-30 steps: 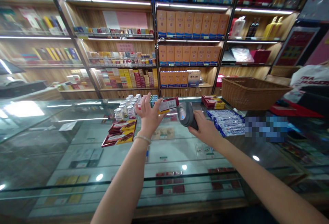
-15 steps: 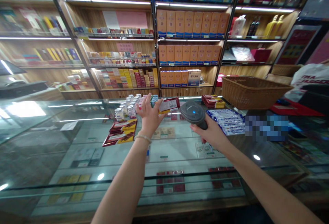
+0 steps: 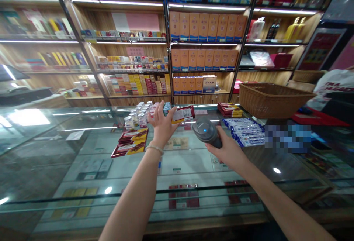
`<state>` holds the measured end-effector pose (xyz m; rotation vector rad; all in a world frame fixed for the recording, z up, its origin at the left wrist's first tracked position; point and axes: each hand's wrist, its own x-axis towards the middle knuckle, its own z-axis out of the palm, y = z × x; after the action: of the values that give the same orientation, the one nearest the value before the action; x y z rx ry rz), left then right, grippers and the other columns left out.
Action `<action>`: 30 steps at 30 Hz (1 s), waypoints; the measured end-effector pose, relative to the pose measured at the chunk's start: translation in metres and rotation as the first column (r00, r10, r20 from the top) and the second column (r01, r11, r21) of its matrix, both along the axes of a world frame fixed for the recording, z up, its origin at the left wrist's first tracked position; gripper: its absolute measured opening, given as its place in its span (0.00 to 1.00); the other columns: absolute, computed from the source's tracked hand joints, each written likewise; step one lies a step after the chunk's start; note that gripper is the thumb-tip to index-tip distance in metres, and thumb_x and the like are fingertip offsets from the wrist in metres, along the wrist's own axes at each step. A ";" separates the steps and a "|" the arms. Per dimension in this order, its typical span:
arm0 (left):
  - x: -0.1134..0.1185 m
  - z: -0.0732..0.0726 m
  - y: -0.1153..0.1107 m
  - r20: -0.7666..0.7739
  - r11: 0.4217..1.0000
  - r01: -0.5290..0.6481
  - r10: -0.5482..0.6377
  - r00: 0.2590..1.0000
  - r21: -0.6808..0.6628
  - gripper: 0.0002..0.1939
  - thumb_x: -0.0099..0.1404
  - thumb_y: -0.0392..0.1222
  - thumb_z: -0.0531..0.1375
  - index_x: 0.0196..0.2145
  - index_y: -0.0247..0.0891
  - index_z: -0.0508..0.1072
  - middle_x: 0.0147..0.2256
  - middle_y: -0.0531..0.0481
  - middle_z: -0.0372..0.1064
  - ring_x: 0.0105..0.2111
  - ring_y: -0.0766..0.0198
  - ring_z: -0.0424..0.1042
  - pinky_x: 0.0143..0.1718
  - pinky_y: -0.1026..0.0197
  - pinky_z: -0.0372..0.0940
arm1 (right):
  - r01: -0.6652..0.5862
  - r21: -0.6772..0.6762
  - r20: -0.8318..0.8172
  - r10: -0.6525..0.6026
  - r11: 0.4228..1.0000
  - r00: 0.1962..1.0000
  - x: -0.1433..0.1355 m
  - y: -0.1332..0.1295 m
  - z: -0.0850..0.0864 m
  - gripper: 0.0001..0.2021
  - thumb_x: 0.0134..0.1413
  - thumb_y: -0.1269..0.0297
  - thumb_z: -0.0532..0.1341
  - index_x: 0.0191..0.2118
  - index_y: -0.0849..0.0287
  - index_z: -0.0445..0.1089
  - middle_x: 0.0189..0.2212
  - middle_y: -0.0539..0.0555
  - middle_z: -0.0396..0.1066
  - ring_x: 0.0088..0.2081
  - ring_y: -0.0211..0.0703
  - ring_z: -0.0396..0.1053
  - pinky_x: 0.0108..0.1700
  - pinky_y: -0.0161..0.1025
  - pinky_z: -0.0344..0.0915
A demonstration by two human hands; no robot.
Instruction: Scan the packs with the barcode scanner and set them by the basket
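Note:
Pinched in my left hand is a red and yellow chocolate bar, raised above the glass counter with its barcode side showing. My right hand grips the handle of a grey barcode scanner, whose head shows a blue light and is just right of and below the bar, not touching it. More chocolate bars lie overlapping on the glass left of my left wrist. Behind them stand several small lidded jars, partly hidden by my left hand.
Blue and white packets are spread right of the scanner. A stack of red and yellow bars sits behind them, beside a wicker basket. The glass counter has goods beneath it. Stocked shelves line the wall behind.
The scanner in my right hand has moved slightly down and tilted, opening a small gap to the chocolate bar. My left hand and the bar have barely moved.

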<state>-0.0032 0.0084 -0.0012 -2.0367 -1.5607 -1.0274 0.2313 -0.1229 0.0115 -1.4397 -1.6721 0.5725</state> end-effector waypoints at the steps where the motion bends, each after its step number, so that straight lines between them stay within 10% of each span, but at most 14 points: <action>1: 0.000 0.000 0.000 0.005 1.000 0.002 -0.002 1.000 -0.001 0.35 0.59 0.53 0.72 0.62 0.52 0.72 0.74 0.34 0.47 0.73 0.37 0.47 0.70 0.27 0.34 | 0.001 0.002 0.017 -0.001 1.000 1.000 0.000 0.000 -0.001 0.13 0.51 0.59 0.64 0.42 0.51 0.64 0.26 0.47 0.73 0.27 0.47 0.74 0.27 0.37 0.62; 18: -0.001 -0.001 0.001 0.004 1.000 0.000 0.000 1.000 0.017 0.35 0.59 0.55 0.72 0.62 0.53 0.72 0.74 0.36 0.47 0.73 0.38 0.47 0.70 0.27 0.34 | 0.061 0.248 0.241 -0.122 0.967 0.963 0.004 0.009 -0.010 0.17 0.56 0.56 0.64 0.51 0.53 0.68 0.49 0.57 0.74 0.49 0.54 0.75 0.47 0.46 0.71; 30: -0.002 0.002 0.000 0.041 1.000 -0.009 0.009 0.999 -0.010 0.35 0.58 0.52 0.73 0.62 0.52 0.72 0.74 0.34 0.46 0.73 0.37 0.47 0.69 0.25 0.34 | 0.027 0.182 0.576 -0.129 0.983 0.807 0.003 0.034 -0.006 0.21 0.57 0.56 0.65 0.55 0.53 0.71 0.68 0.59 0.61 0.51 0.56 0.77 0.46 0.48 0.74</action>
<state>-0.0052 0.0088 0.0007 -2.0250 -1.5972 -1.0666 0.2343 -0.0892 0.0053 -1.6539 -2.0579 -0.0890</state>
